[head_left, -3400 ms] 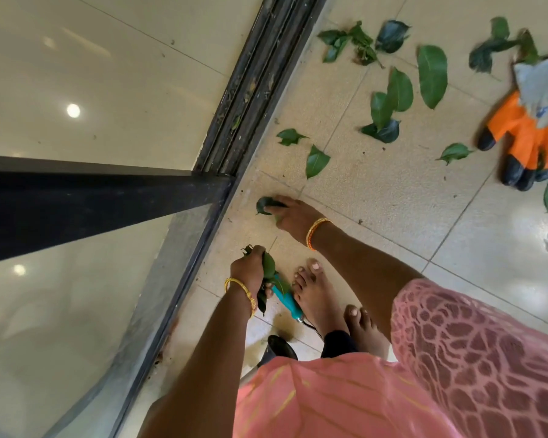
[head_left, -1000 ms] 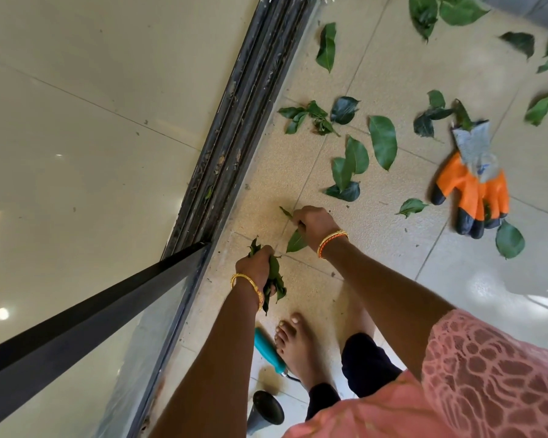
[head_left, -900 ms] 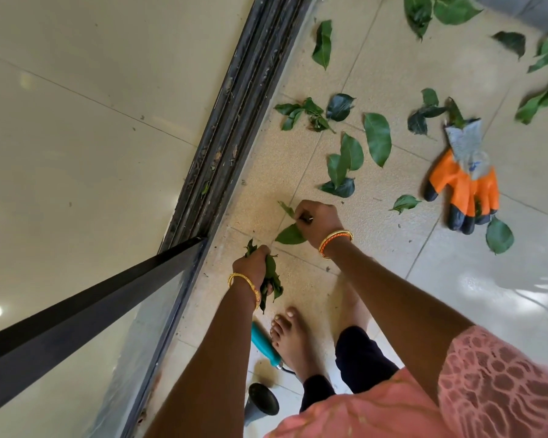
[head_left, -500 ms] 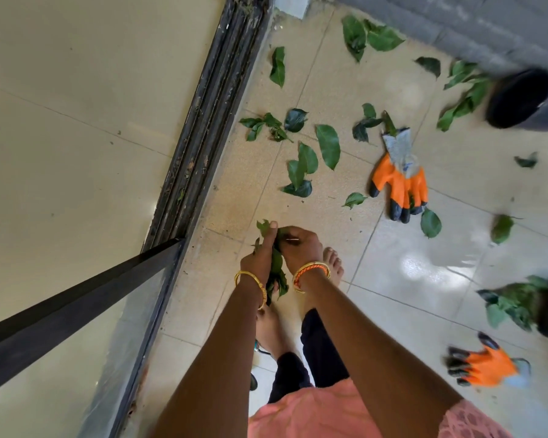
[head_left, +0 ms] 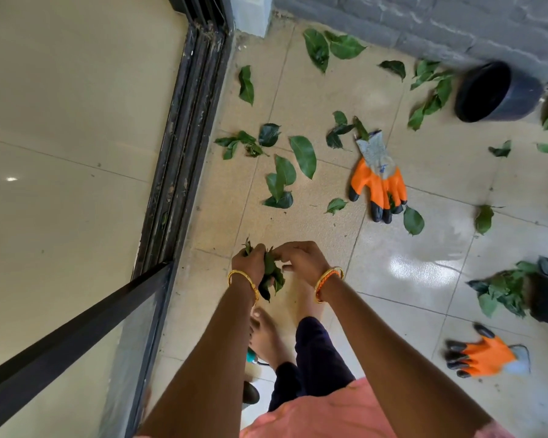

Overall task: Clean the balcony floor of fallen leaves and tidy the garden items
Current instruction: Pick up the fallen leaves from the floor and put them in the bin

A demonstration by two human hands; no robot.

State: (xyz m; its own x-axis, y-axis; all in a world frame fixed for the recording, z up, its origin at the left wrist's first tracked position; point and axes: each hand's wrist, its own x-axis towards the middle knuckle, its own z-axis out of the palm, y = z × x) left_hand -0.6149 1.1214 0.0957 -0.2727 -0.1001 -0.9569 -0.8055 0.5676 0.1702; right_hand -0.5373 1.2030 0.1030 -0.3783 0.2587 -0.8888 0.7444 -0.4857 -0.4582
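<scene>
My left hand (head_left: 249,263) grips a bunch of gathered green leaves (head_left: 271,275) above the beige balcony tiles. My right hand (head_left: 301,259) is right beside it, its fingertips touching the top of that bunch. Several loose leaves lie on the floor ahead, among them a big one (head_left: 304,156) and a cluster (head_left: 279,188). An orange garden glove (head_left: 377,184) lies flat to the right of them. A second orange glove (head_left: 484,357) lies at lower right.
The black sliding-door track (head_left: 184,143) runs along the left, with a glass door panel (head_left: 60,339) below it. A black pot (head_left: 494,93) lies tipped by the grey wall (head_left: 424,17). Another dark pot with leaves (head_left: 544,295) sits at the right edge. A teal-handled tool (head_left: 252,358) shows by my feet.
My right hand picked leaves off the floor and brought them to the bunch in my left hand. Both hands rose as I straightened, so more of the balcony shows.
</scene>
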